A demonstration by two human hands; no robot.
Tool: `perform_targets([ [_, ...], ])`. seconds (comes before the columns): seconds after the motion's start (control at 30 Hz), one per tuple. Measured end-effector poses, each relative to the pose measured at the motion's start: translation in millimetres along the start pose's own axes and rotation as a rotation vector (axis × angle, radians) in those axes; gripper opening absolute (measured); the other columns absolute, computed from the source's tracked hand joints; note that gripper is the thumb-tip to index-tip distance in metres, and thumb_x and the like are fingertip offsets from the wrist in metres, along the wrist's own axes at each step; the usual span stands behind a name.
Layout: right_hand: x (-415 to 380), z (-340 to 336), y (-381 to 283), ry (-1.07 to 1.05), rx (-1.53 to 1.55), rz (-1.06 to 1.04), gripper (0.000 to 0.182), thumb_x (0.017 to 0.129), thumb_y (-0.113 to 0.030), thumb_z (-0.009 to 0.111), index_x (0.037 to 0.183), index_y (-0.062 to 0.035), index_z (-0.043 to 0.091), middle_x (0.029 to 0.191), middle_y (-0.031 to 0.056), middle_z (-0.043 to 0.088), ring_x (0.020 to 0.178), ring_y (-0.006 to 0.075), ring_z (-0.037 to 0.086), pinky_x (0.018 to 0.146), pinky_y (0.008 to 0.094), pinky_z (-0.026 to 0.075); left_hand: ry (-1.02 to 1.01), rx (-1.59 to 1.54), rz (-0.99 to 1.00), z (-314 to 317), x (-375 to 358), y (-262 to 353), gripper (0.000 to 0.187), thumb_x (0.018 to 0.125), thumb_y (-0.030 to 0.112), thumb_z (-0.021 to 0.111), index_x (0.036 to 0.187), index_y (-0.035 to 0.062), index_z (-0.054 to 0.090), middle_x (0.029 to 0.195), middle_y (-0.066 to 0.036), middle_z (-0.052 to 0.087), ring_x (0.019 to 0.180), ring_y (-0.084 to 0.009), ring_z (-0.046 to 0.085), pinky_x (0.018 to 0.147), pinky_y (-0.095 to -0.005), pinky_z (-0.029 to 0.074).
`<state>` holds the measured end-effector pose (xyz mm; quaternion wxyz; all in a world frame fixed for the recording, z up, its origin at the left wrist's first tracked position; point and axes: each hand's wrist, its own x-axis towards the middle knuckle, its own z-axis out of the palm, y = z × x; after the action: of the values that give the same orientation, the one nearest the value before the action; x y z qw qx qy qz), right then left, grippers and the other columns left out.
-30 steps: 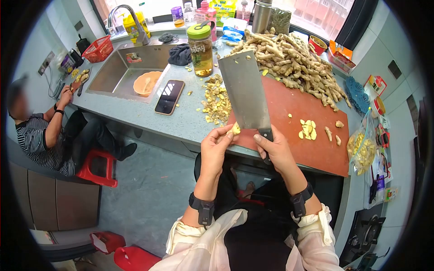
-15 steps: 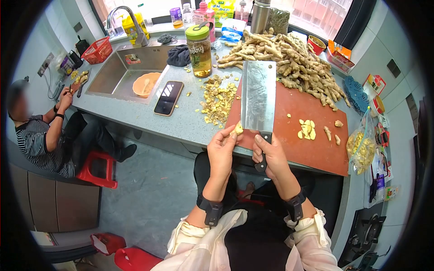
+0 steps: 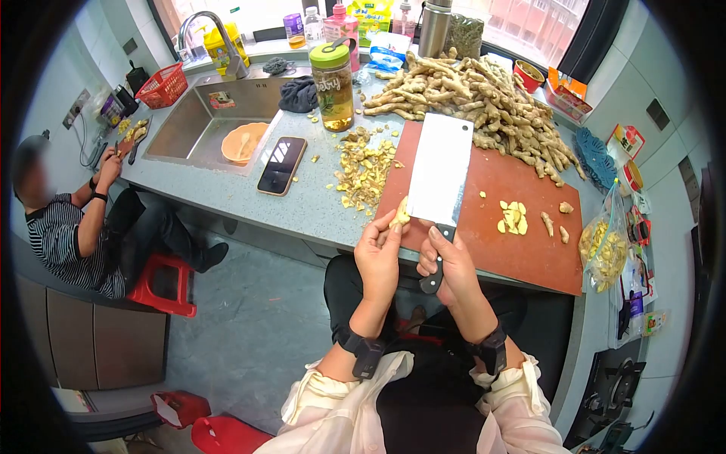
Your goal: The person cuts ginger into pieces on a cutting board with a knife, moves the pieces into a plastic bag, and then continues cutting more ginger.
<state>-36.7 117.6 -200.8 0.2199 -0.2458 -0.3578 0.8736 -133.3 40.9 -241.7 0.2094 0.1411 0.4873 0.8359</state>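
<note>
My left hand pinches a small piece of ginger, its pale yellow flesh showing, beside the lower blade edge of a cleaver. Closed around the cleaver's black handle is my right hand. The broad blade points away from me over a reddish-brown cutting board and shines white with glare. On the board lie a cluster of ginger slices and a few small ginger pieces. A large heap of unpeeled ginger rises behind, and ginger scraps are spread left of the board.
Left of the scraps are a phone, a green-lidded bottle and the sink with an orange bowl. A bag of ginger slices sits at right. At far left, another person sits working.
The cleaver has shifted slightly right and toward me, its blade tilting so that it now reflects bright white. My left hand has moved a little right with the ginger piece.
</note>
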Motion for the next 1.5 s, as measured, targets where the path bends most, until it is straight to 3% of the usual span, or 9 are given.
perform_targets([
  [0.17,-2,2,1,-0.006,0.043,-0.008,0.028,0.104,-0.022,0.061,0.126,-0.006,0.055,0.069,-0.001,0.049,0.055,0.009,0.046,0.053,0.0257,0.039,-0.018,0.027,0.038,1,1,0,0.031,0.102,0.002,0.06,0.13,-0.0099,0.058,0.121,-0.017,0.068,0.11,-0.0179,0.068,0.096,-0.0275,0.055],
  [0.47,4,-7,-1,-0.002,-0.362,-0.219,0.027,0.102,-0.016,0.063,0.126,-0.0046,0.055,0.071,-0.0011,0.052,0.058,0.0073,0.048,0.051,0.0221,0.039,-0.137,0.031,-0.108,-11,11,20,0.031,0.102,0.007,0.062,0.129,-0.0084,0.061,0.118,-0.014,0.071,0.103,-0.0175,0.07,0.094,-0.0289,0.054],
  [0.63,1,1,-3,-0.012,-0.181,-0.125,0.029,0.102,-0.018,0.064,0.127,-0.0043,0.056,0.071,-0.0015,0.05,0.057,0.0077,0.047,0.052,0.0239,0.04,-0.139,0.012,-0.125,-8,10,18,0.03,0.102,0.008,0.063,0.128,-0.0074,0.063,0.118,-0.013,0.071,0.102,-0.017,0.07,0.094,-0.0288,0.054],
  [0.7,0,2,-4,-0.017,-0.128,-0.09,0.029,0.103,-0.02,0.063,0.127,-0.0047,0.056,0.071,-0.0016,0.05,0.056,0.0082,0.046,0.053,0.0247,0.04,-0.104,-0.007,-0.02,-5,8,12,0.03,0.102,0.007,0.063,0.128,-0.0078,0.062,0.118,-0.013,0.071,0.103,-0.0165,0.07,0.093,-0.0285,0.054],
  [0.93,0,0,-3,-0.058,0.085,0.018,0.027,0.106,-0.025,0.058,0.127,-0.0078,0.057,0.07,-0.0021,0.046,0.055,0.0091,0.044,0.053,0.0258,0.039,-0.072,0.112,0.065,-2,5,6,0.03,0.102,0.003,0.062,0.129,-0.0091,0.06,0.118,-0.014,0.071,0.105,-0.0156,0.069,0.092,-0.0269,0.055],
  [1.1,0,2,-3,-0.044,0.082,0.03,0.027,0.106,-0.025,0.058,0.127,-0.0085,0.056,0.07,-0.0024,0.046,0.055,0.0085,0.044,0.053,0.0255,0.039,-0.053,0.091,0.036,0,6,8,0.029,0.1,0.003,0.064,0.127,-0.0078,0.062,0.114,-0.012,0.071,0.1,-0.0128,0.07,0.087,-0.0247,0.055],
  [1.33,3,-3,-7,-0.083,0.204,0.114,0.026,0.106,-0.025,0.057,0.126,-0.0084,0.055,0.071,-0.0027,0.046,0.056,0.008,0.044,0.054,0.0245,0.039,-0.079,0.208,0.038,-3,7,14,0.03,0.102,0.006,0.062,0.128,-0.0084,0.061,0.118,-0.013,0.07,0.102,-0.0154,0.069,0.091,-0.0265,0.054],
  [1.5,2,-2,-8,-0.062,0.085,0.044,0.027,0.105,-0.025,0.059,0.124,-0.0061,0.055,0.07,-0.002,0.048,0.056,0.0082,0.045,0.053,0.0244,0.039,-0.086,0.028,-0.053,-5,9,14,0.029,0.102,0.006,0.061,0.128,-0.007,0.061,0.118,-0.012,0.071,0.103,-0.0151,0.069,0.093,-0.0277,0.053],
])
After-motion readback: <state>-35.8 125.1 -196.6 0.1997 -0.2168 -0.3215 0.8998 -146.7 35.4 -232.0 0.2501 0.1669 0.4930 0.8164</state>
